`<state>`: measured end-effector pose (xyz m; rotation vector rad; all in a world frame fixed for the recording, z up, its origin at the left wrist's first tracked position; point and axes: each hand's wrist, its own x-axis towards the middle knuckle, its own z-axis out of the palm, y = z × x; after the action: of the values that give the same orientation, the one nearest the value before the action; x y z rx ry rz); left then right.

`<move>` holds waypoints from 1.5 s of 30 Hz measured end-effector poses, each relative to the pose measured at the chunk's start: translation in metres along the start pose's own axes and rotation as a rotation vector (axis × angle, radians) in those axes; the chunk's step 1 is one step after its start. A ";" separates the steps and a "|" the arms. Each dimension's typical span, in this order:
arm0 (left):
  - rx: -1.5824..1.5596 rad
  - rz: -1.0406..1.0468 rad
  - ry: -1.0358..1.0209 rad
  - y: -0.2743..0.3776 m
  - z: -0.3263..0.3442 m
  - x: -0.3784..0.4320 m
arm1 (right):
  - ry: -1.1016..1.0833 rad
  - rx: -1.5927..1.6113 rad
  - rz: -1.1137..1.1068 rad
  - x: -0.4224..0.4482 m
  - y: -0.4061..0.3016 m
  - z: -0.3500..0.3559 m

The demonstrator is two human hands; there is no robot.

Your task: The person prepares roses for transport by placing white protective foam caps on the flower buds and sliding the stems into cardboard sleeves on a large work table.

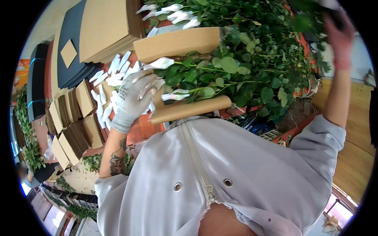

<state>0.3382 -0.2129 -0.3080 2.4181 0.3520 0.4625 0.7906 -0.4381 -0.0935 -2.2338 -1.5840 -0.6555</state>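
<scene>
My left hand (135, 96), in a pale grey knit glove with print on its back, has its fingers and thumb around a white-sleeved flower bud (159, 83). Leafy cut stems (206, 76), some ending in white-sleeved buds (177, 95), lie between a corrugated cardboard strip (180, 41) and a rolled edge of brown paper (192, 109). At the upper right my right hand (339, 38), in a reddish glove, is raised and blurred. Blurred green leaves, a dark shape and a white shape are by its fingers; its grip is unclear.
Loose white sleeves (102, 100) lie left of my left hand. Cardboard sheets (103, 26), dark sheets (71, 59) and folded cardboard pieces (75, 141) are stacked at left. Dense foliage (265, 38) covers the upper right. A person (29, 177) is at the far lower left.
</scene>
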 end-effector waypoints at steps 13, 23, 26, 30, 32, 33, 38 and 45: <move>0.226 -0.126 0.023 -0.027 0.018 -0.018 | -0.739 0.189 -0.736 -0.105 -0.247 0.152; -0.507 -0.243 0.088 -0.030 0.033 -0.025 | -1.014 0.787 -0.290 -0.094 -0.231 0.169; -0.831 -0.390 0.073 -0.029 0.043 -0.025 | -1.030 0.875 0.005 -0.097 -0.221 0.185; -0.874 -0.477 -0.069 -0.025 0.031 -0.030 | -0.688 0.846 -0.074 -0.082 -0.227 0.151; -0.342 -0.408 -0.072 -0.008 0.018 -0.015 | -0.588 0.803 0.057 -0.077 -0.226 0.141; -0.068 -0.357 -0.067 -0.005 0.015 -0.009 | -0.556 0.577 -0.111 -0.067 -0.225 0.137; -0.083 -0.350 0.071 -0.007 0.035 -0.012 | -0.563 0.440 -0.152 -0.076 -0.239 0.165; 0.170 -0.395 0.147 -0.004 0.032 -0.007 | -0.520 0.497 -0.312 -0.095 -0.225 0.170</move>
<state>0.3443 -0.2300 -0.3350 2.3966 0.9458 0.4449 0.5823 -0.3520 -0.2884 -1.8760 -2.0778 0.2730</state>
